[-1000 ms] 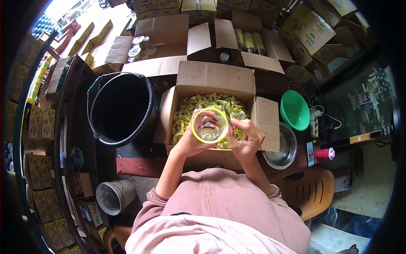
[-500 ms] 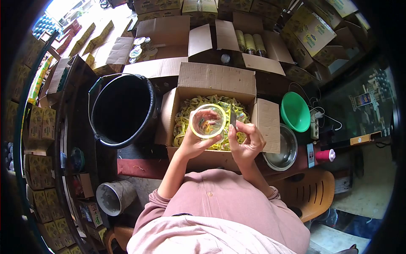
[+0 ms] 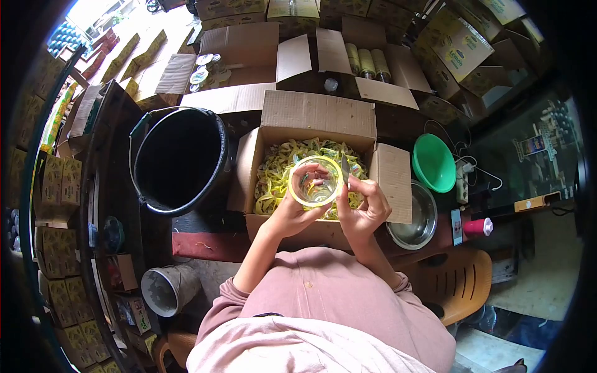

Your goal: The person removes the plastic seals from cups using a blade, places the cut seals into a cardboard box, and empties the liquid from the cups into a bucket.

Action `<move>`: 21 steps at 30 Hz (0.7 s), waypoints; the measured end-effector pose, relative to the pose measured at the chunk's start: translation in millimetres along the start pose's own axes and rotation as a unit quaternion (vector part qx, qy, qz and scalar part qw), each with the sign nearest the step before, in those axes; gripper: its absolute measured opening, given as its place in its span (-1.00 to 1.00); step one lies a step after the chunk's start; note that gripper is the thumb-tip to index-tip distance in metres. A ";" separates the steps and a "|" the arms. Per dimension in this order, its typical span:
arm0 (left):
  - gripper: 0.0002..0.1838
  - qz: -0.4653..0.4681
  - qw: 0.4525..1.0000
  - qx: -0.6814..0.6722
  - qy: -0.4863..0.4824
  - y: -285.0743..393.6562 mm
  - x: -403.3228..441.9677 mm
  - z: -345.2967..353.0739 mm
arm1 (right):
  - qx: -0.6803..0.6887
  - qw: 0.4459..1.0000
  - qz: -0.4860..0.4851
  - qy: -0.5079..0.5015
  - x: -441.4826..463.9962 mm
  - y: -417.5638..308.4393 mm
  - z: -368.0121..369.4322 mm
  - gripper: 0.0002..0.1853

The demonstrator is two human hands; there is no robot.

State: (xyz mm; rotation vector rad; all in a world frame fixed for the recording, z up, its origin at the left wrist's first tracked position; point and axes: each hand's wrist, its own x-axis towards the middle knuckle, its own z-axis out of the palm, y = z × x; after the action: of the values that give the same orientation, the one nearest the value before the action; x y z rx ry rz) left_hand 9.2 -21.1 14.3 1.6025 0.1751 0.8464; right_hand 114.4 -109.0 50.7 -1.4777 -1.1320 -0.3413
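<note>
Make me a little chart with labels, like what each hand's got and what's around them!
Left hand: holds a clear cup with a yellow rim
Right hand: pinches a thin dark tool by the rim
Under the hands: open cardboard box of crumpled yellow pieces
Left of box: black bucket
Right of box: green bowl

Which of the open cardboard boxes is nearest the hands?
The box heaped with yellow strips, beneath the left hand and right hand. The back-left box and back-right box, also open, stand farther off.
</note>
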 end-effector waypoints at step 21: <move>-0.26 -0.003 0.997 0.071 -0.014 -3.4 -3.5 -6.3 | -0.010 1.000 -0.012 -0.017 5.0 0.0 -1.8 -0.79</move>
State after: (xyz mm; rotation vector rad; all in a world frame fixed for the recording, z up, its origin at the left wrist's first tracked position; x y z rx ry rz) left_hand 4.1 -17.2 9.6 1.7452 0.2249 0.8211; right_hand 117.6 -108.4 54.9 -1.4924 -1.1775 -0.3468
